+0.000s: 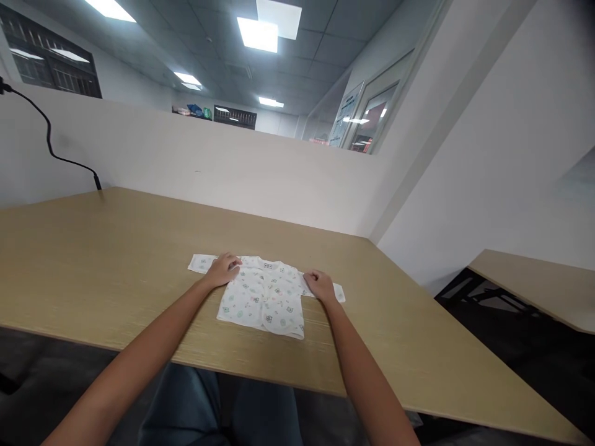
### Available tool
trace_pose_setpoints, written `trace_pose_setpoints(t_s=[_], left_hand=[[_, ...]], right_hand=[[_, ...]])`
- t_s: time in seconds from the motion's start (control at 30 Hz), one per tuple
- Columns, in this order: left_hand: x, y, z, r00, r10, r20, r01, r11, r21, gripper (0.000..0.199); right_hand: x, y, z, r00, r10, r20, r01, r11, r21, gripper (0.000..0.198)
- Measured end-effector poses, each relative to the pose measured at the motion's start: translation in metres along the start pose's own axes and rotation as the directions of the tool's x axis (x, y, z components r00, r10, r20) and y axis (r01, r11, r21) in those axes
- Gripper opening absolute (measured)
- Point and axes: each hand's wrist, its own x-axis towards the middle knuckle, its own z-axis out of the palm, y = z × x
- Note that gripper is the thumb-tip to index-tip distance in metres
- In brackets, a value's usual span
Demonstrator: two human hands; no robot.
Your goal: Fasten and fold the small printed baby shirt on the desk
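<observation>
A small white long-sleeved baby shirt with a pattern of little coloured figures lies spread flat on the wooden table. Its neckline faces away from me and its sleeves reach out to both sides. My left hand rests where the left sleeve joins the body, fingers loosely bent and thumb apart from them. On the other side, my right hand is curled at the top of the right sleeve, its fingers together on the cloth. Both hands cover part of the sleeves, and the cuffs show beyond them.
The light brown table ends at a low white partition at the back. A black cable runs down to the table's far left. Another table stands at the right, beyond a gap. My knees are under the near edge.
</observation>
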Motion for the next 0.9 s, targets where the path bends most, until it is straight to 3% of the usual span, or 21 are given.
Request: trace_pose_setpoints(t_s=[0.43,0.63,0.8,0.87,0.9], left_hand=[[-0.002,0.002,-0.002,0.999,0.031,-0.010,-0.030,0.999,0.009,0.026],[0.001,0.031,-0.025,0.973,0.111,-0.204,-0.113,0.994,0.003,0.023],[-0.026,0.078,-0.086,0.875,0.088,-0.476,-0.120,0.992,-0.036,0.026],[-0.061,0.080,-0.113,0.789,0.015,-0.614,-0.045,0.998,-0.034,0.027],[-0.083,0.075,-0.126,0.723,-0.062,-0.688,0.030,0.998,-0.058,0.030]], right_hand=[[-0.001,-0.003,-0.002,1.000,0.006,-0.003,-0.006,1.000,0.000,0.030],[-0.001,-0.003,-0.001,1.000,-0.007,0.001,0.007,1.000,0.017,0.031],[-0.002,-0.002,-0.002,1.000,-0.013,0.004,0.013,1.000,0.017,0.031],[-0.002,-0.003,-0.002,1.000,-0.008,0.009,0.008,1.000,0.018,0.030],[-0.002,-0.003,-0.003,1.000,-0.006,0.011,0.006,1.000,0.015,0.030]])
